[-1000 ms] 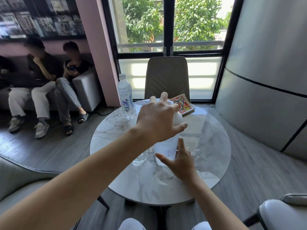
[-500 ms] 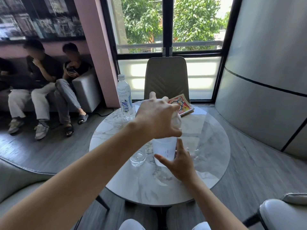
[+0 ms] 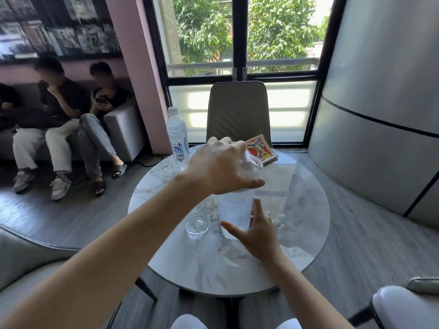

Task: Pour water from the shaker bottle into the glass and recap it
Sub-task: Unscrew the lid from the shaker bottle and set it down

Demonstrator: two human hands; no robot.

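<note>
A translucent white shaker bottle (image 3: 234,211) stands upright on the round marble table (image 3: 297,233). Its white lid (image 3: 251,163) is mostly covered by my left hand (image 3: 221,166), which grips the top from above. My right hand (image 3: 257,230) wraps the lower body of the bottle from the near right, thumb across the front. A short clear glass (image 3: 196,220) stands just left of the bottle, touching or nearly touching it; I cannot tell how much water it holds.
A capped plastic water bottle (image 3: 177,136) stands at the table's far left edge. A colourful book (image 3: 260,149) lies at the far edge, before a beige chair (image 3: 238,112). Two people sit on a sofa at left. Grey seats flank the near side.
My left hand has closed down over the lid and turned a little on it. My right hand stayed on the lower bottle. The bottle and glass kept their places.
</note>
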